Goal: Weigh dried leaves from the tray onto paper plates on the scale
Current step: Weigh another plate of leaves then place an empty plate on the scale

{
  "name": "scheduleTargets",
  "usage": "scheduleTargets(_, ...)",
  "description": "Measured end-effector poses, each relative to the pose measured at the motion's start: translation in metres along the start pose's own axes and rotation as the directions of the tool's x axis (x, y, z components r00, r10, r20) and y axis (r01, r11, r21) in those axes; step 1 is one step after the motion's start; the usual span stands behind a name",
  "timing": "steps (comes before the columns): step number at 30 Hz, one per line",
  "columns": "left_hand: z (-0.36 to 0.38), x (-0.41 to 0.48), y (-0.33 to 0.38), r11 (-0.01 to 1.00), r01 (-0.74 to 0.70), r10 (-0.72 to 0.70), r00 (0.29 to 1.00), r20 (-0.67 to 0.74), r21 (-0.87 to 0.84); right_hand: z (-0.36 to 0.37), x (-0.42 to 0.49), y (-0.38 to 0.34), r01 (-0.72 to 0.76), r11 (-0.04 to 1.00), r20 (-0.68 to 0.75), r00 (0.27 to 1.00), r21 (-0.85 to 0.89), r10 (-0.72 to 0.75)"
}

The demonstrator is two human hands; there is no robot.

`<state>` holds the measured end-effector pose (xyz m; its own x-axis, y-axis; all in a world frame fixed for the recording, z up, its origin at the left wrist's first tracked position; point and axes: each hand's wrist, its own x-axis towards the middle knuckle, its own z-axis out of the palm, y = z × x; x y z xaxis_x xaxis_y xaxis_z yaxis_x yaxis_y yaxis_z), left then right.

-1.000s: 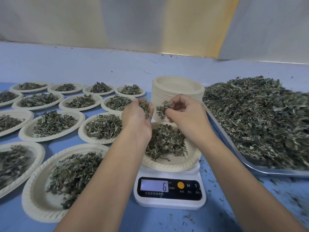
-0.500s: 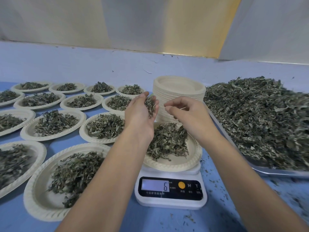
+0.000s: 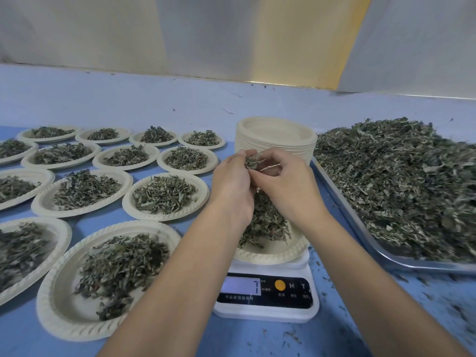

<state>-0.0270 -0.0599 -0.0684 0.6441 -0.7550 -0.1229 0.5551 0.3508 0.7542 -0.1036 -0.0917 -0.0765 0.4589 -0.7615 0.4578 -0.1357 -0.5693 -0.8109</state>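
A white digital scale (image 3: 266, 289) stands in front of me with a paper plate (image 3: 273, 251) on it, and a heap of dried leaves (image 3: 265, 222) lies in that plate. The display reads 7. Above the plate my left hand (image 3: 231, 186) holds a small clump of leaves (image 3: 251, 161) in its curled fingers. My right hand (image 3: 286, 184) is right beside it, its fingertips pinching at the same clump. A metal tray (image 3: 360, 228) piled with dried leaves (image 3: 401, 181) lies to the right.
A stack of unused paper plates (image 3: 277, 136) stands behind the scale. Several filled plates, among them a near one (image 3: 59, 302), cover the blue table on the left. Leaf crumbs litter the table near the tray's front edge.
My right hand moved left to meet my left hand and now pinches at the clump there. The scale reading went from 6 to 7.
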Motion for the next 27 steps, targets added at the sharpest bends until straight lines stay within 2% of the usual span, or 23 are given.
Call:
scheduleTargets(10, 0.0, -0.003, 0.003, 0.993, 0.058, -0.062, 0.997, -0.037, -0.101, 0.0, 0.002, 0.002, 0.0, 0.999, 0.016, 1.0, 0.035, 0.0)
scheduleTargets(14, 0.001, -0.002, 0.01, 0.972, 0.126, -0.121, 0.992, 0.035, -0.201, -0.006, 0.005, -0.001, -0.096, 0.964, 0.054, 0.995, 0.247, 0.085)
scheduleTargets(16, 0.0, -0.001, 0.012, 0.958, 0.17, -0.157, 0.985, 0.073, -0.232, -0.011, 0.009, -0.002, -0.137, 0.92, 0.021, 0.99, 0.367, 0.139)
scheduleTargets(24, 0.036, -0.001, 0.001, 0.933, 0.273, -0.24, 0.957, 0.161, -0.234, -0.031, 0.02, 0.009, -0.238, 0.818, -0.167, 0.913, 0.524, 0.373)
scheduleTargets(27, 0.06, 0.0, -0.016, 0.902, 0.335, -0.293, 0.938, 0.184, -0.273, -0.036, 0.023, 0.013, -0.249, 0.711, -0.158, 0.877, 0.657, 0.454)
